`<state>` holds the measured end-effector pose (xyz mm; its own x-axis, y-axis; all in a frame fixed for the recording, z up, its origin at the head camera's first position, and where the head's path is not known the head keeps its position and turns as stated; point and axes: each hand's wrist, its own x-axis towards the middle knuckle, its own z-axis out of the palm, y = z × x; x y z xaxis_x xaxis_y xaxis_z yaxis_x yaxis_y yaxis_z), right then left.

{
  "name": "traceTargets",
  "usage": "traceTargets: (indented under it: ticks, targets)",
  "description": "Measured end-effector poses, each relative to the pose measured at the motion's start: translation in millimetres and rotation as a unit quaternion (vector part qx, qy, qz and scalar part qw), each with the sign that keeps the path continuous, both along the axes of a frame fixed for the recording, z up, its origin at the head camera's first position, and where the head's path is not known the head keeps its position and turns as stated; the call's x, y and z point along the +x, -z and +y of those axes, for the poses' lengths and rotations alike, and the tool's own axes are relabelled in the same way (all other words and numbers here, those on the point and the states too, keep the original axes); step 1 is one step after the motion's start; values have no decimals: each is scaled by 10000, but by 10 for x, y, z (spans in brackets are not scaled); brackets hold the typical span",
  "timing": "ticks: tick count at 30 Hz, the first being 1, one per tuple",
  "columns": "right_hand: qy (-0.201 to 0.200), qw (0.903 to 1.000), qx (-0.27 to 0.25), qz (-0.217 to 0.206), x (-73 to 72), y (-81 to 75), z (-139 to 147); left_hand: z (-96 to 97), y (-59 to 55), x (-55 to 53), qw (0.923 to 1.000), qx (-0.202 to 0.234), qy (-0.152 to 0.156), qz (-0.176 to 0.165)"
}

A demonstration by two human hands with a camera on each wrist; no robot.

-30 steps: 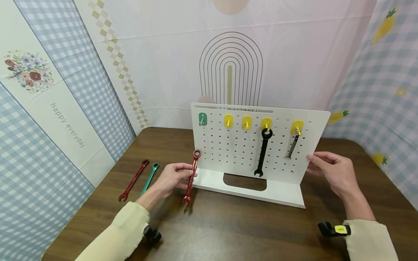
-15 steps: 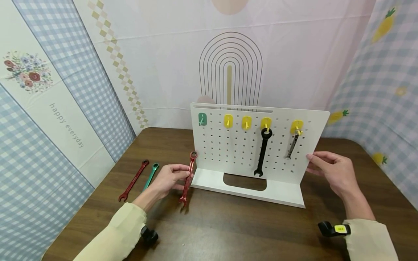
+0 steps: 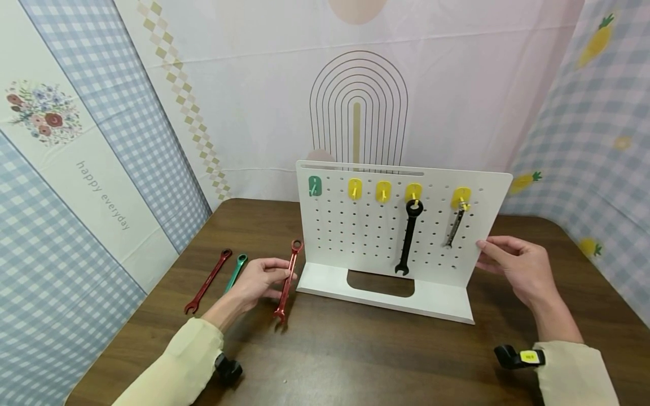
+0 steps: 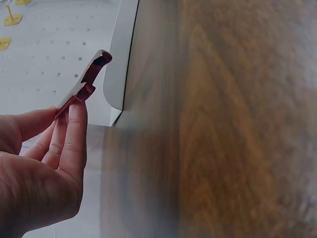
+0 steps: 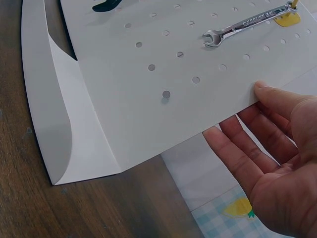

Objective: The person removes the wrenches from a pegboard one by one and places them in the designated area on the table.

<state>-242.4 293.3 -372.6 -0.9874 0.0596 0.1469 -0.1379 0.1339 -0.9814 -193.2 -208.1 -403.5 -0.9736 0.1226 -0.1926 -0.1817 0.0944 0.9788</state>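
My left hand (image 3: 260,280) pinches a red combination wrench (image 3: 288,285) between thumb and fingers, just left of a white pegboard stand (image 3: 335,273). The wrench stands nearly upright, its ring end on top and its open end low over the table. With thumb in front and fingers behind, my right hand (image 3: 523,268) grips the right edge of the pegboard. On the board a black wrench (image 3: 408,239) and a small silver wrench (image 5: 247,23) hang from yellow hooks. Left of my left hand lie another red wrench (image 3: 208,282) and a green wrench (image 3: 236,272), partly hidden by that hand.
A green hook (image 3: 315,186) sits at the board's upper left; two yellow hooks, one of them a bare yellow hook (image 3: 355,189), are beside it. The brown table (image 3: 355,361) runs in front of the stand. Patterned cloth (image 3: 264,113) hangs behind.
My left hand has moved left and slightly down with the red wrench, away from the board's left edge. The right hand and the board have stayed in place.
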Motion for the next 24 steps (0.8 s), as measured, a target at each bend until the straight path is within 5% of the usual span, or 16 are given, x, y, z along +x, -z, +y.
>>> traceTargets:
  ticks: [24]
  targets:
    - [4, 10000, 75, -15, 24, -11, -6, -228, 47, 52, 9990, -371, -202, -151]
